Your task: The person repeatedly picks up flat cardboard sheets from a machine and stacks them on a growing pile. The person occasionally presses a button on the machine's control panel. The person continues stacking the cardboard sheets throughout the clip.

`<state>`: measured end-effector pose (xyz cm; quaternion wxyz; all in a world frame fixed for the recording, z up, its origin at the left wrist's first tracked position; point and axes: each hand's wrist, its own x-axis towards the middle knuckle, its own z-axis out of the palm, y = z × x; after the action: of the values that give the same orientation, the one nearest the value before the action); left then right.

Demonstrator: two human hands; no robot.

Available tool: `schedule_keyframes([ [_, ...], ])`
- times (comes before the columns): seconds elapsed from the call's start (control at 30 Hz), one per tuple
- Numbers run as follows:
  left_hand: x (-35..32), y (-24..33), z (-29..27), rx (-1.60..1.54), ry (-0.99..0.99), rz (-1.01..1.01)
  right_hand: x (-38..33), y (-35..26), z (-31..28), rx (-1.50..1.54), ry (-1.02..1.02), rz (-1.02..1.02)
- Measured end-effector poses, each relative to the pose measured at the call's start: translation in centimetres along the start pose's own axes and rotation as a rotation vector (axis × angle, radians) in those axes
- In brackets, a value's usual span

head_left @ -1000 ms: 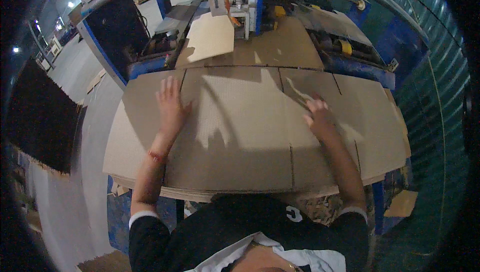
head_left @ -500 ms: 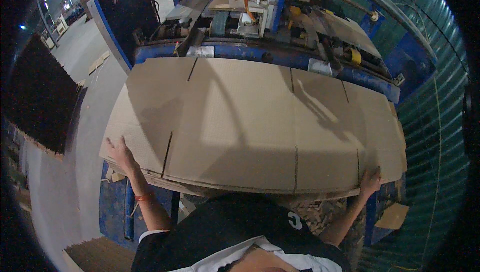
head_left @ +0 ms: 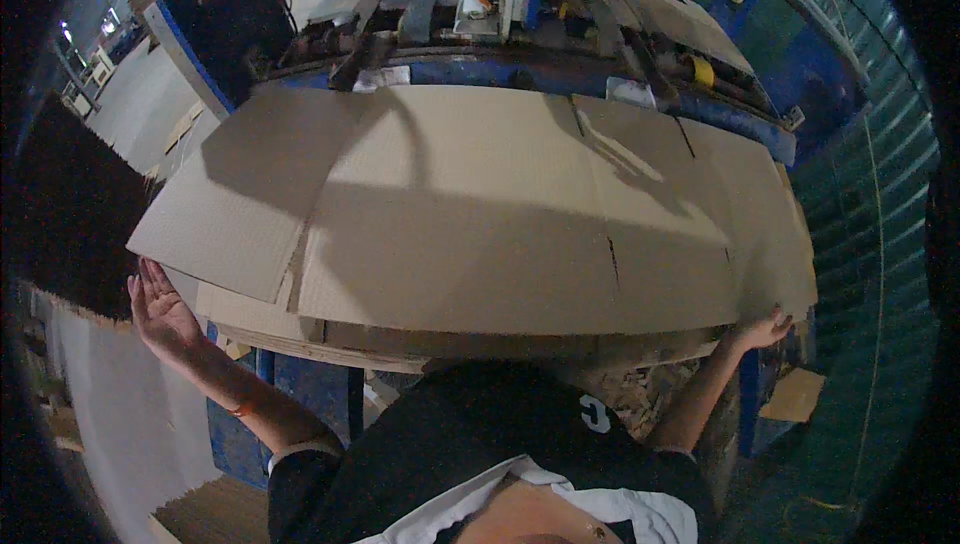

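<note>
The large flat brown corrugated cardboard sheet [head_left: 470, 214] fills mid-frame atop a stack. The left hand [head_left: 160, 309], fingers spread open, steadies its lower-left corner; the right hand [head_left: 765, 329] cups its lower-right edge. With so wide a span, the sheet could sag or slide askew.

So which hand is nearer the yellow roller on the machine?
Right. The right hand grips the cardboard sheet at its right corner, on the yellow roller side; the left hand is at the far left corner.
</note>
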<state>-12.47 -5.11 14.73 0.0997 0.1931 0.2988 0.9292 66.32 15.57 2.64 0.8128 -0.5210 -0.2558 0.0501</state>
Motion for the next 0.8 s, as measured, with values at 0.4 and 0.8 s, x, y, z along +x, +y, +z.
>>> schedule_keyframes([
  [0.4,-3.0,-4.9,-5.1,0.438,0.021,-0.335,-4.1,-11.8,-0.5,0.111,-0.393,-0.091],
  [0.8,-16.5,-8.5,7.5,1.260,-1.549,0.242,-15.1,-12.8,1.3,-0.615,-1.429,-0.665],
])
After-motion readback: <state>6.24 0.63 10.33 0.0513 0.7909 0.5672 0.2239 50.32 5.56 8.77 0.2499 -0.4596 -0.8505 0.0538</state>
